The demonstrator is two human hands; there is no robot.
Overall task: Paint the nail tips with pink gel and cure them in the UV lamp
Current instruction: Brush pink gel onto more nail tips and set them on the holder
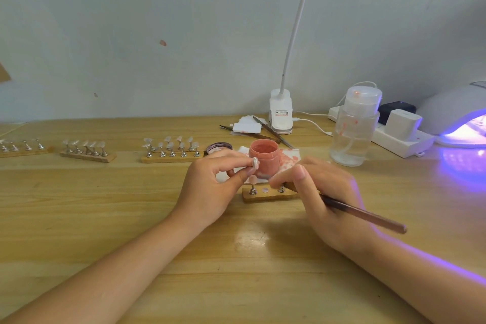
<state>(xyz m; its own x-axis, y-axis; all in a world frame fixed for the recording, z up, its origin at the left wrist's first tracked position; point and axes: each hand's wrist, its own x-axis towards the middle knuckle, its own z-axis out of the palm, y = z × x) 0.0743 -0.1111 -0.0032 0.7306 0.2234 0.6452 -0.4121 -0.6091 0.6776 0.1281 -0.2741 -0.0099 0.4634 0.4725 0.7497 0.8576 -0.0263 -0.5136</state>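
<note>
Both forearms are reaching in from the near edge of the wooden table [105, 218], meeting in the middle. The left hand [210, 187] is pinching 1 nail tip [255, 162] on its small stand between thumb and fingertips, holding it up just in front of the open jar of pink gel [263, 156]. The right hand [323, 192] is gripping a brush [363, 214], fingers curled round the shaft; its long axis is running from the lower right up toward the left, and its bristle end is hidden behind the fingers. The 2 hands are sitting close together but not touching, above a short wooden holder [268, 195] carrying 2 metal stands.

The held tip is lying just left of the brush hand and slightly beyond it, so the right hand is the one placed to stroke leftward across it. More clear tips are waiting on another wooden holder [171, 156] further left. The UV lamp [457, 118] is glowing purple at the far right, well apart from both hands and nearer the right one.
</note>
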